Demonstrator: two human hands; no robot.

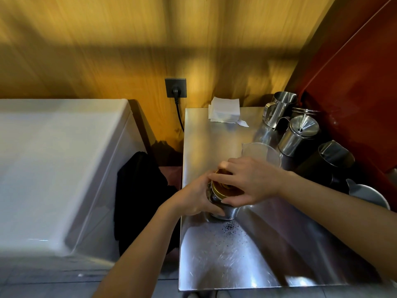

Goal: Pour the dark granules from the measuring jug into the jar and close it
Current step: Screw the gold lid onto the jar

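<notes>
A glass jar (pixel 223 209) with dark contents stands on the steel counter (pixel 214 136) near its left edge. My left hand (pixel 193 196) wraps around the jar's side. My right hand (pixel 247 181) lies over the gold lid (pixel 221 189) on top of the jar, fingers gripping its rim. The clear plastic measuring jug (pixel 261 153) stands just behind my right hand and looks empty. A small scatter of dark granules (pixel 231 227) lies on the counter in front of the jar.
Steel pitchers (pixel 279 108) and canisters (pixel 298 134) crowd the counter's right side, with a black pitcher (pixel 330 160) and a white jug (pixel 365 192) nearer. Folded white paper (pixel 224 111) lies at the back. A white appliance (pixel 53 164) stands left; a black cloth (pixel 139 190) hangs in the gap.
</notes>
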